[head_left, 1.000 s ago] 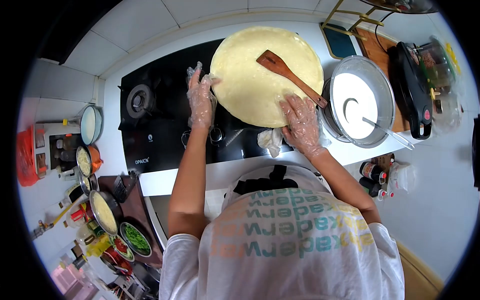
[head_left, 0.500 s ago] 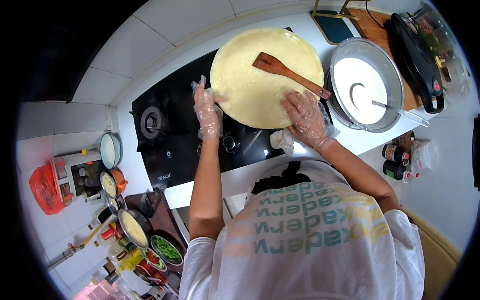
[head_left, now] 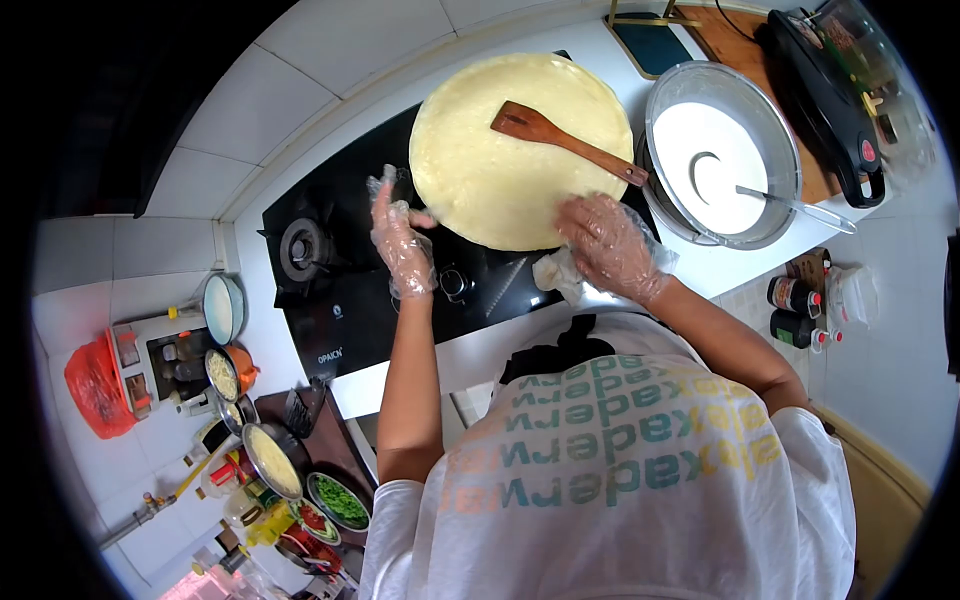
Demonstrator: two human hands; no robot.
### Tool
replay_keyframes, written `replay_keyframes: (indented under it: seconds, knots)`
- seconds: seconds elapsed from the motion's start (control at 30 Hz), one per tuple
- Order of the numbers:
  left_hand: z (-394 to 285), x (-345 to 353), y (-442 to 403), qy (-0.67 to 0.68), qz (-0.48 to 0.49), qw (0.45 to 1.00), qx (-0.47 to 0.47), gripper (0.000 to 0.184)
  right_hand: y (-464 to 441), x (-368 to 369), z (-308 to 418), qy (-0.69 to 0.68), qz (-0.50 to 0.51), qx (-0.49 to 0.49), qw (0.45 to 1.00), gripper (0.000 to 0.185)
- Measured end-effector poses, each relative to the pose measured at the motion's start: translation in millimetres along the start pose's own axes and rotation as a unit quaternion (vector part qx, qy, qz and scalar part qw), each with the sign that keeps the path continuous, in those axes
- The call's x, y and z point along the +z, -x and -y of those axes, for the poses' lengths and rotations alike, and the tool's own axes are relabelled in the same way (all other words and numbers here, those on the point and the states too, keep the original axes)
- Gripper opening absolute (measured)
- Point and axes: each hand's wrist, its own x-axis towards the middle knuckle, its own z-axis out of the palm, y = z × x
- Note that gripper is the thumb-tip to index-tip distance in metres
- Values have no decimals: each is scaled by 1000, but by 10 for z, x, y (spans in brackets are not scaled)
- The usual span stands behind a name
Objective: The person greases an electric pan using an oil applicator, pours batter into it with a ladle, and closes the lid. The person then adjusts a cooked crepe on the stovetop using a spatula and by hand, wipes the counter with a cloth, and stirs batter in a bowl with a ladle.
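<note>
A large, round, pale yellow pancake (head_left: 490, 190) spreads over the right side of the black gas stove (head_left: 370, 320). Across its top lies a brown wooden spatula (head_left: 570, 142), its handle reaching past the right edge. My left hand (head_left: 405, 245), in a clear plastic glove, is open beside the pancake's left edge, thumb towards it and fingers raised. At the lower right edge, my right hand (head_left: 612, 245), also gloved, has its fingers bent and bunched on the pancake's rim; the fingertips are partly hidden. Below that hand lies a crumpled white cloth (head_left: 558, 275).
A steel bowl of white batter (head_left: 690, 140) with a ladle (head_left: 800, 207) stands at the right, before a black electric appliance (head_left: 825, 110). An unused burner (head_left: 305, 250) is on the left. Further left are bowls of food, including chopped greens (head_left: 338, 500).
My right hand's fingers, flat on the pancake before, are now curled at its edge. My left hand has drawn slightly left, away from the pancake. The view has shifted a little.
</note>
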Motion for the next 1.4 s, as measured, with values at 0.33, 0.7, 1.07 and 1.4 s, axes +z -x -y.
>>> replay_keyframes:
  seconds: [0.33,0.7,1.07,1.4]
  knots:
    - [-125,-52,508,-448,337,739,375,36,343,41,80,-27,-48,-72,996,41]
    - [-278,271,673,-415,419,724,359,53,530,21,64,1,-47,-50,998,41]
    - [-412,260,523,-450,289,769,349,51,399,-109,-3,87,25,53,994,43]
    - [-232,160,491,-500,254,771,302,48,695,397,40,-32,82,-14,996,40]
